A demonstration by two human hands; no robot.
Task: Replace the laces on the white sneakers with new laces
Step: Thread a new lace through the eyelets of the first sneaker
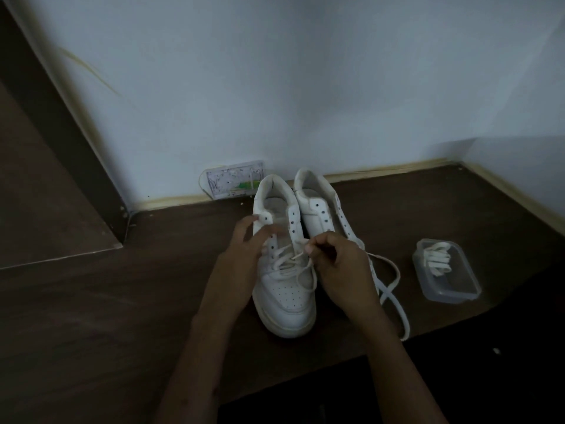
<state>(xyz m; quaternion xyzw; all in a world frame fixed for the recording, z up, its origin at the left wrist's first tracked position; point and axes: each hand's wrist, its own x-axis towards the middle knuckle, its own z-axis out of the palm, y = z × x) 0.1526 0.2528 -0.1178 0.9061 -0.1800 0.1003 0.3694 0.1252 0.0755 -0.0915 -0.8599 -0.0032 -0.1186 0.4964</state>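
Two white sneakers stand side by side on a dark wooden surface, toes toward me. The left sneaker [284, 298] carries a white lace [286, 263] through its lower eyelets only; the upper eyelets are bare. My right hand [342, 264] pinches one tip of that lace above the tongue. My left hand [247, 243] rests against the sneaker's left side, fingers spread and relaxed. The right sneaker [318, 203] is partly hidden behind my right hand. A loose white lace [394, 292] trails on the surface to its right.
A clear plastic box [446, 270] holding folded white laces sits to the right. A wall socket plate [234, 179] is on the white wall behind the shoes. The surface ends in a front edge near me, with darkness below.
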